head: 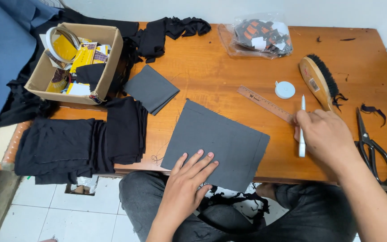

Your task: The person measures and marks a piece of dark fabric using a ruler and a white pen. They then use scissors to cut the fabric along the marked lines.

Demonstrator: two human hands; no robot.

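From the head camera, the dark grey fabric square (pixel 216 142) lies at the front of the wooden table (pixel 211 67), its near corner hanging past the edge, so it could slide or skew if the flat press shifts; the left hand (pixel 188 179) rests on it, palm down, fingers spread; the right hand (pixel 325 134), curled, pinches a white marking pen (pixel 302 130) at the wooden ruler (pixel 265 104), which may slip askew.

Left of the wooden brush (pixel 317 80): white tape measure (pixel 285 90), cardboard box (pixel 74 62). Right of it: black scissors (pixel 372 145). Above: plastic bag (pixel 258 38).
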